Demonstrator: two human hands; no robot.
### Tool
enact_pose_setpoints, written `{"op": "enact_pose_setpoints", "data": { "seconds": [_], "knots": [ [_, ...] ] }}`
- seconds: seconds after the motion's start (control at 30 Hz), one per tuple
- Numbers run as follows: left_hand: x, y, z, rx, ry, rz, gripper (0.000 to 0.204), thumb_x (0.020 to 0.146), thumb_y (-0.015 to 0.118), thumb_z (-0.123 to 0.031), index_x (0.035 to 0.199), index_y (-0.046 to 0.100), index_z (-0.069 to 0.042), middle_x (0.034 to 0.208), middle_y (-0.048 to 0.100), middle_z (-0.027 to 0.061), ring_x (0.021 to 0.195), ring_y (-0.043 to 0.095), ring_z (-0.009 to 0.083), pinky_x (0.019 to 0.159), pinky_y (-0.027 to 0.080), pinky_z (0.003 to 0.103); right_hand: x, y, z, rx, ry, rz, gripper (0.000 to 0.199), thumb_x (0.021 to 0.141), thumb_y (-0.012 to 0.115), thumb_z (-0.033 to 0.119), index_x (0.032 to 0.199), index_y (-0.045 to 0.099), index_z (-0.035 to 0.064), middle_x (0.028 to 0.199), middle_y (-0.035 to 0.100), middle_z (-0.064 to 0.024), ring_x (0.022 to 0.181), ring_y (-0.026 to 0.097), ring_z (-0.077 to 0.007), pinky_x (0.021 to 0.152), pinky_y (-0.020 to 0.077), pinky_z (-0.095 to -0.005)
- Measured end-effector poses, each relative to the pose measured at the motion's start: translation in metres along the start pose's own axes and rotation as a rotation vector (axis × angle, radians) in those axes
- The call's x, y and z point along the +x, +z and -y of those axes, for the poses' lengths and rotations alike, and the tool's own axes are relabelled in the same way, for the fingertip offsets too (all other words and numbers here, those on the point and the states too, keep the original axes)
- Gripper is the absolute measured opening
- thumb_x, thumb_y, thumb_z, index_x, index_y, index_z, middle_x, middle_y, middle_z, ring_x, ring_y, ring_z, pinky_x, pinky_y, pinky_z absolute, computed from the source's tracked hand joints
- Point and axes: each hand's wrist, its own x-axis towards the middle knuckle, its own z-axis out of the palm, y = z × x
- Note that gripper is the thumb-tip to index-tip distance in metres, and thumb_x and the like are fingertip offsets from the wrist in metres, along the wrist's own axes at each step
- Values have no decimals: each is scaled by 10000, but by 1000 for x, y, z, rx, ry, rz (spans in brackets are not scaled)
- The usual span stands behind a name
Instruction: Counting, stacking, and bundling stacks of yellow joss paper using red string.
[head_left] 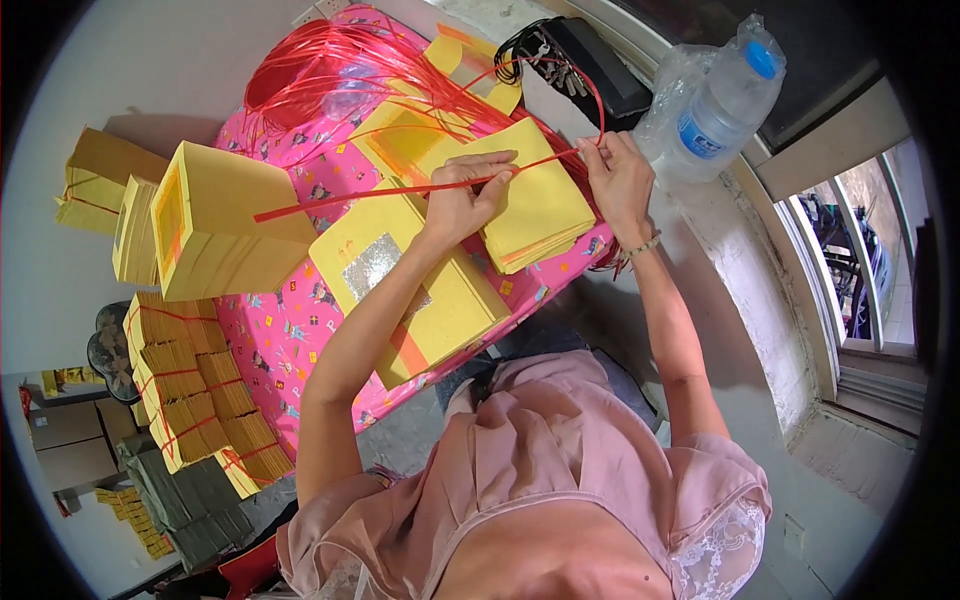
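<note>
A thin red plastic strip (350, 199) is stretched between my two hands above a stack of yellow paper (545, 210). My left hand (468, 198) pinches the strip, and its loose end juts out to the left. My right hand (618, 185) grips it farther right with fingers closed, and from there the strip curves up and back in a loop. Under my left forearm lies another yellow stack with a silver square (372, 262) on its top sheet. Behind both hands is a yellow stack with an orange patch (415, 140).
A bundle of red strips (310, 75) spreads over the pink patterned cloth (265, 340). Tall yellow stacks (235, 225) stand at left, with tied bundles (190, 385) nearer. Keys (560, 65) lie on a black case; a plastic bottle (725, 110) stands on the window ledge.
</note>
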Motion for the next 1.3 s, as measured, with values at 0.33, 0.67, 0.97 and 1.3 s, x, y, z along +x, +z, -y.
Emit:
{"op": "enact_pose_setpoints", "data": {
  "seconds": [0.33, 0.67, 0.97, 1.3],
  "knots": [
    [28, -25, 4, -115, -339, 156, 159, 793, 730, -112, 914, 753, -12, 961, 738, 74, 865, 677, 118, 787, 538, 270, 1, -5, 12, 84, 67, -13, 173, 853, 701, 248, 835, 701, 77, 730, 604, -74, 625, 609, -238, 555, 446, -355],
    [37, -22, 17, 1, -268, 195, 139, 750, 703, -161, 774, 727, -26, 807, 731, 40, 727, 649, 76, 682, 517, 255, -102, -48, 67, 556, 282, -80, 95, 852, 722, 73, 839, 668, -4, 706, 584, -7, 624, 520, -61, 556, 416, -218],
    [39, -27, 16, -17, -290, 184, 171, 746, 751, -204, 835, 760, -57, 792, 729, 45, 708, 649, 87, 669, 513, 264, -173, -10, 62, 1705, 1449, 225, 218, 955, 618, 309, 1013, 640, 100, 788, 557, 53, 687, 519, -60, 643, 451, -226],
    [83, -42, 35, -111, -621, 288, 333, 861, 732, -342, 848, 736, -9, 692, 672, 30, 607, 576, 86, 577, 453, 253, -178, 31, 28, 1275, 1393, 169, 214, 904, 687, 314, 985, 625, 126, 938, 661, 8, 863, 636, -119, 704, 492, -271]
  ]
}}
